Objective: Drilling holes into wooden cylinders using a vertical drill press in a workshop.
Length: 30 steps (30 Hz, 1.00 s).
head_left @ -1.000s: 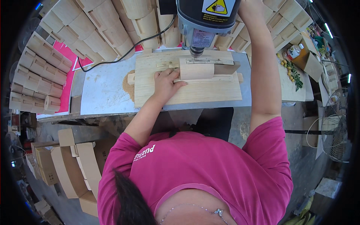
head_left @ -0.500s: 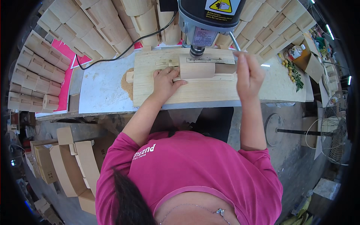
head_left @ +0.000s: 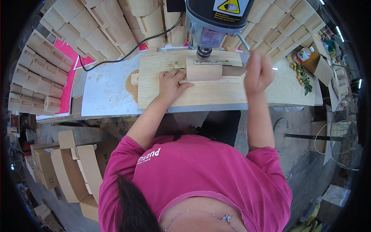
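Note:
A pale wooden cylinder (head_left: 204, 72) lies sideways in a flat wooden jig board (head_left: 193, 94) on the bench, with the chuck (head_left: 203, 53) of a drill press (head_left: 216, 27) right above its back side. My left hand (head_left: 171, 86) presses at the cylinder's left end, fingers bent against it and thumb along its front lower edge. Up at the right, my right hand (head_left: 259, 73) is closed round the end of the drill press lever (head_left: 243, 41), slightly smeared by motion. The drill bit's tip cannot be made out.
Stacks of slotted wooden cylinders (head_left: 91, 25) line the back and left (head_left: 36, 83). A black cable (head_left: 135, 46) crosses behind the board. Sawdust (head_left: 131, 88) lies left of it. Small fruit with leaves (head_left: 301, 75) and an open carton (head_left: 322, 65) are at the right.
My right hand has shifted slightly up and to the right with the lever end. My left hand and the cylinder keep their places on the board.

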Each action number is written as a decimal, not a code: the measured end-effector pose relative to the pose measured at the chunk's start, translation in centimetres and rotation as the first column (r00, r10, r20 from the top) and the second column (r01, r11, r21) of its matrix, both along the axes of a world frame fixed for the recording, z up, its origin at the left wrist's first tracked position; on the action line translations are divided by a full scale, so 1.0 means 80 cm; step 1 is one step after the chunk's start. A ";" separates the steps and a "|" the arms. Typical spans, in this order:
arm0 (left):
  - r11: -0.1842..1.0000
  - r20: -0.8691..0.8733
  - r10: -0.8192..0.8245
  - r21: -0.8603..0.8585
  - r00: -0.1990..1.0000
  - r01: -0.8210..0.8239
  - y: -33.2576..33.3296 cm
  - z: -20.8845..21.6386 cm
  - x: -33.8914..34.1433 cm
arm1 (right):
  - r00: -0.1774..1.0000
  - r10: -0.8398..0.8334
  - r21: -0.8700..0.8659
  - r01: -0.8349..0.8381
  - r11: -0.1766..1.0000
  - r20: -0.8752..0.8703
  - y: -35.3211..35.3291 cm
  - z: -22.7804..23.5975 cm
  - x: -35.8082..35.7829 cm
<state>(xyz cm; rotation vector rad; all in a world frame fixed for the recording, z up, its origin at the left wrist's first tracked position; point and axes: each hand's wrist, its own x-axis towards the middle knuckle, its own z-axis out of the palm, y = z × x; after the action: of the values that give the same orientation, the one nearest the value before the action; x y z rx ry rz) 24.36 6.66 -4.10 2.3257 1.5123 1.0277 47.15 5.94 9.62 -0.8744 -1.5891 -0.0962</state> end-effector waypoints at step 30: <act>0.951 0.408 -0.202 -0.137 0.890 0.279 -0.064 0.076 -0.111 | 0.938 0.225 -0.922 -0.314 0.225 -0.264 -0.054 -0.067 0.063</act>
<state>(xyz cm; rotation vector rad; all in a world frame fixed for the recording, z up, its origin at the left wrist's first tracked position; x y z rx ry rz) 15.46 1.52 1.95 1.9651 1.0849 1.1359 52.21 1.63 4.26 -1.4625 -1.6213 1.3361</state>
